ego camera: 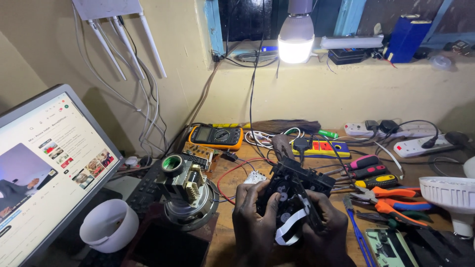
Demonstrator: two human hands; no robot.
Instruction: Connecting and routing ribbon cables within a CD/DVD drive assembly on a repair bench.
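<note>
We grip a black plastic mechanism point(296, 190) at table centre, left hand point(255, 220) at its seven o'clock, right hand point(324, 225) at five o'clock, fingers curled tight; pliers point(396, 200) lie at three o'clock.

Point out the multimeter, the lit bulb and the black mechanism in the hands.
multimeter point(216, 136), head view, on its dial.
lit bulb point(296, 48), head view, on the glowing dome.
black mechanism point(292, 185), head view, on its upper body between the hands.

Matt black plastic mechanism point(292, 190), glossy white ribbon cable point(289, 228), worn wooden bench point(232, 183)
</note>
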